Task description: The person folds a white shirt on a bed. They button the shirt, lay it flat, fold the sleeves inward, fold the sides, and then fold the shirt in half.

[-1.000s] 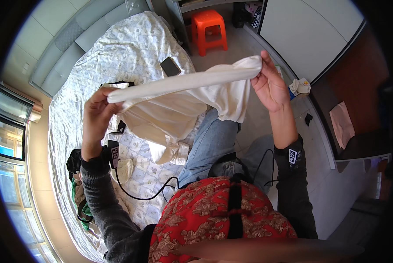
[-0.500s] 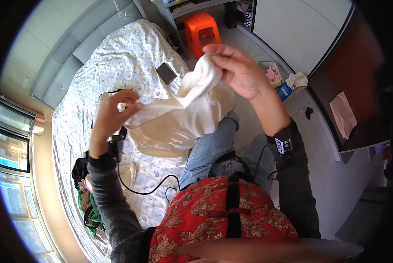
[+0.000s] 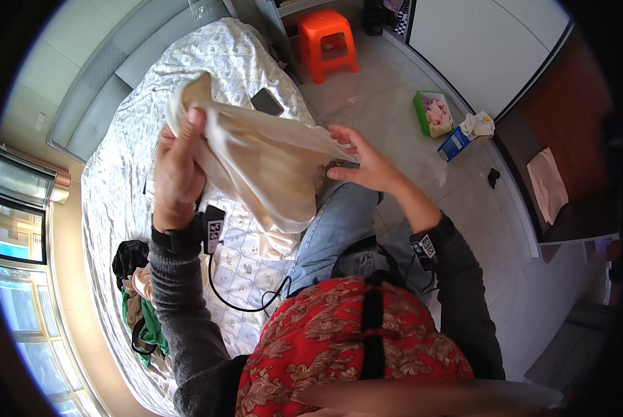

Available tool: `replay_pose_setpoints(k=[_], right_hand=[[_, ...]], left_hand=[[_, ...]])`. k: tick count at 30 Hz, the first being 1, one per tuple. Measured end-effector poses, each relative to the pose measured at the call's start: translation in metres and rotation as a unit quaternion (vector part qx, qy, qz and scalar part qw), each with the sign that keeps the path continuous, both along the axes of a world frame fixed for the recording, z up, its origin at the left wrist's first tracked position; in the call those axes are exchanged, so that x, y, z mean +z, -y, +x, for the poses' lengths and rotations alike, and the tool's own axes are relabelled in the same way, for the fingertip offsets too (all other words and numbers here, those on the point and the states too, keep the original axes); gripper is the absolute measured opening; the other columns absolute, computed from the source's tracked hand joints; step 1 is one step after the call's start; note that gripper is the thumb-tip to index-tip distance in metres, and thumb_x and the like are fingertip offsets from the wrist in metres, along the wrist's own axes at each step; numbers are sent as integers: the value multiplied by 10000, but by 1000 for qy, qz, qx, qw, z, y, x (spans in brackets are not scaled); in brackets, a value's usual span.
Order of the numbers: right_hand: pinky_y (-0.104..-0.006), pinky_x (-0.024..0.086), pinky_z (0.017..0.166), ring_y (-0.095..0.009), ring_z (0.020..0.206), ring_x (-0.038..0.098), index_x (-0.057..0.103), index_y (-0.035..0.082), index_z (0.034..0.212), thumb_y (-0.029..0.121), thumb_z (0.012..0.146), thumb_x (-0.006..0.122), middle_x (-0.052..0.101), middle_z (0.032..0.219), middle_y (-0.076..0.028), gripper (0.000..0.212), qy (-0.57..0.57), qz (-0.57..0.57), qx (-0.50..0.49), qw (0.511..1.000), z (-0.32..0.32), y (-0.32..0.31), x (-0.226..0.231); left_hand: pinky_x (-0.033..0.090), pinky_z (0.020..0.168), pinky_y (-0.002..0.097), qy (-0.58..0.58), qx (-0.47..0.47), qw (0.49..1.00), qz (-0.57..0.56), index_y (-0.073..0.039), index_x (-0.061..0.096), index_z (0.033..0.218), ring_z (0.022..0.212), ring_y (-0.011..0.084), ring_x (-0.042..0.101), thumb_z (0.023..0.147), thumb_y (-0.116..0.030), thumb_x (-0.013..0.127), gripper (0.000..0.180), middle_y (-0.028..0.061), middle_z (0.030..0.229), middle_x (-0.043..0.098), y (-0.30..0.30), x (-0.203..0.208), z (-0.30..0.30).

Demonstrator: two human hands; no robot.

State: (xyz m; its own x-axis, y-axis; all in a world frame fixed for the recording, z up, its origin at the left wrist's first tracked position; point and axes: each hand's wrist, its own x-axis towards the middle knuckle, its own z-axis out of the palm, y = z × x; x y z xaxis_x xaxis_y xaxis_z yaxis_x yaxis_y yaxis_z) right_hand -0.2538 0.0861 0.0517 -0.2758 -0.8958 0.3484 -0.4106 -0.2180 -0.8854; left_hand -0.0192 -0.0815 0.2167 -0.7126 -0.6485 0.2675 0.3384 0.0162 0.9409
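Observation:
A cream-white, smooth piece of clothing (image 3: 263,160) hangs in soft folds over the bed's edge and my jeans-clad thigh; its exact kind does not show. My left hand (image 3: 179,163) is closed on its upper left part, thumb on top, with a corner standing up beyond the fingers. At the right end of the cloth, my right hand (image 3: 367,165) has its thumb and fingers spread apart around the edge. Whether that hand touches the fabric is hard to see. Lower folds of pale cloth rest on the bed beside my leg.
The bed (image 3: 245,323) has a patterned sheet, with a dark phone (image 3: 267,102) beyond the cloth. Clothes (image 3: 141,306) lie piled at the left. On the floor stand an orange stool (image 3: 327,43), a green box (image 3: 422,111) and a blue carton (image 3: 454,144). A cable (image 3: 238,307) runs by my left wrist.
My left hand has lifted its side of the clothing up and now grips it. My right hand has moved down and its fingers have spread, while the cloth's right end has dropped.

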Motion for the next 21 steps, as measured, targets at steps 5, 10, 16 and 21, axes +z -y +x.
replay_pose_setpoints(k=[5,10,16,21], right_hand=[[-407,448,973,-314,1172,528,444,140,1402,233,745,783,535,1292,-139,745,-135,36,-167,976,12,43,-82],[-401,504,824,-333,959,632,671,176,1103,232,823,677,677,1045,-85,286,-176,120,-119,970,-16,86,-83],[-383,512,714,-307,825,675,700,126,1026,233,845,670,704,902,-128,212,-149,25,-121,981,-123,92,33],[-343,502,736,-261,807,670,711,84,1003,236,870,669,701,885,-136,206,-253,74,-185,947,-124,128,90]], left_hand=[[533,824,295,-64,45,996,-43,-36,624,1134,895,156,657,988,-281,569,290,63,1003,687,26,47,17],[510,919,343,-90,23,986,-138,-33,567,1220,1018,205,639,1010,-276,507,326,112,1125,657,60,98,81],[498,980,393,-104,299,948,-37,-45,517,1326,1155,239,597,1028,-255,467,368,147,1277,602,63,99,171],[467,1005,409,59,495,801,-331,46,388,1422,1223,288,541,985,-265,560,563,221,1374,504,4,39,207]])
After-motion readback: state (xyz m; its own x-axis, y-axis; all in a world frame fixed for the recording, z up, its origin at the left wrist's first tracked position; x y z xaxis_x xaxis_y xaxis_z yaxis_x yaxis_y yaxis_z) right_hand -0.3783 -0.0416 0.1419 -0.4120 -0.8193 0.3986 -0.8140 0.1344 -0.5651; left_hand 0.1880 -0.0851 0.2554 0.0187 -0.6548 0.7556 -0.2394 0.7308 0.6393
